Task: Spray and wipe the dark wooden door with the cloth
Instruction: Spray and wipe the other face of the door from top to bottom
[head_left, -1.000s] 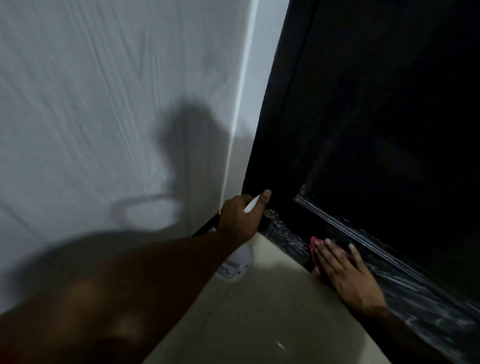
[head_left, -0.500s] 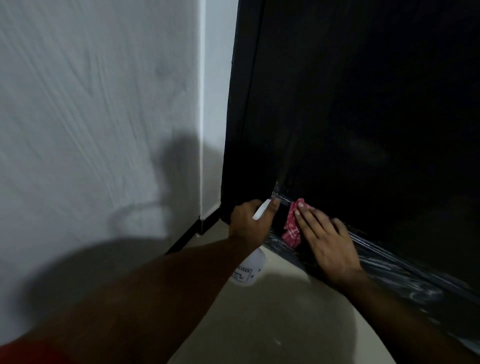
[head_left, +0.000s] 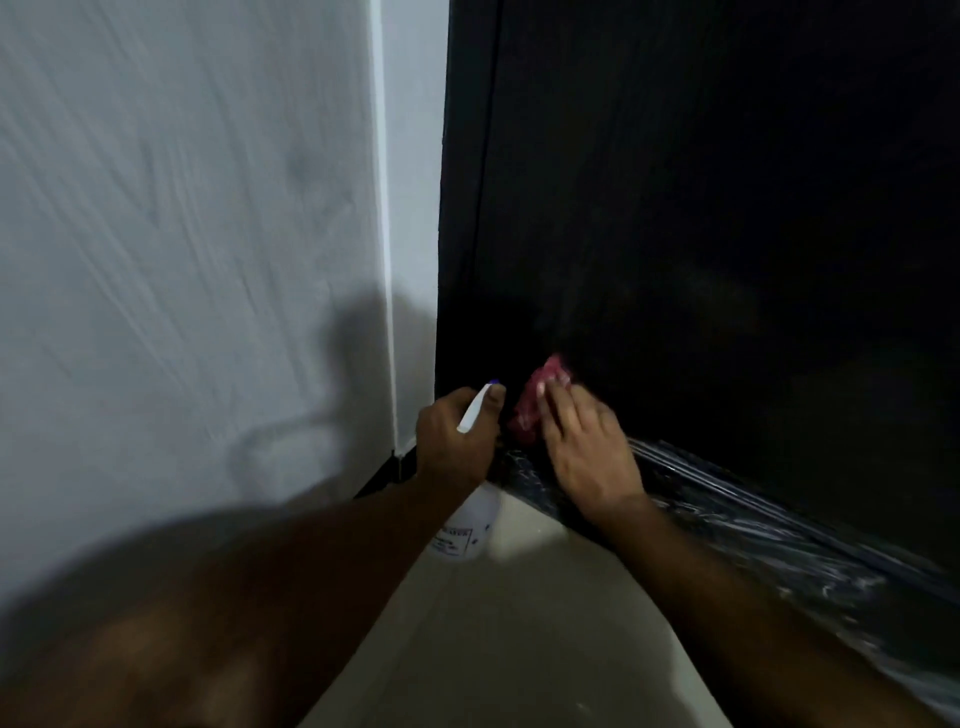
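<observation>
Cloth (head_left: 535, 402) now higher on door (head_left: 727, 208)

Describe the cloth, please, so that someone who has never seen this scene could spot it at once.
Start at the dark door filling the right of the view and go down to its lower left corner. There the right hand presses the cloth against it. It is the only pinkish-red thing, beside the white bottle in the left hand.
</observation>
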